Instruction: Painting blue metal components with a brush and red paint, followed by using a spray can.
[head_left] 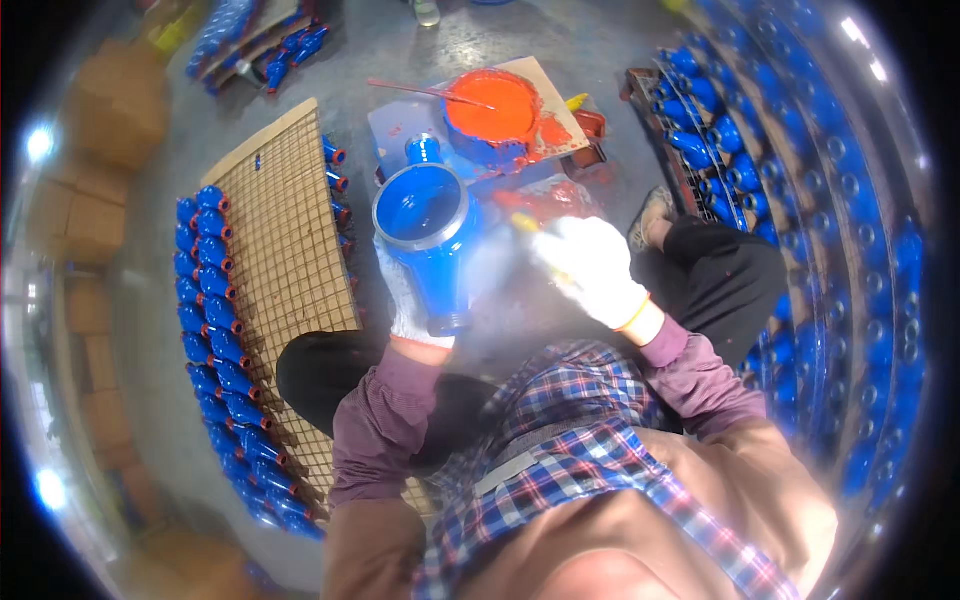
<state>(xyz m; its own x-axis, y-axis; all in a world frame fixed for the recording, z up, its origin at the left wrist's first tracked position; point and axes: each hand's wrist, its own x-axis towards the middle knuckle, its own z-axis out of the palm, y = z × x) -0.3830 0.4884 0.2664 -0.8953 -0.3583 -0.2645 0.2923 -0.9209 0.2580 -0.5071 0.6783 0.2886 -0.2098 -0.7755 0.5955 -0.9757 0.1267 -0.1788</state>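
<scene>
My left hand [398, 300], in a white glove, is closed around a blue hollow pipe fitting [440, 270]. The fitting's wide round mouth, with a bare metal rim, tilts up toward me, and a narrower end points down at my wrist. To the right of it, apart from the fitting, my white-gloved right hand [590, 270] is closed on a yellow stick-like tool [524, 222]. Glare and blur hide most of that tool, so its kind is unclear. Beyond both hands stands a tub of orange-red paint [495, 105] with a thin red stick [430, 91] across its top.
Under the tub lies a paint-smeared board [555, 120]. On my left, rows of blue fittings with red ends [225, 330] line a wire mesh panel [275, 220] on cardboard. Stacked racks of blue fittings [720, 150] rise on my right. Cardboard boxes [115, 100] stand far left.
</scene>
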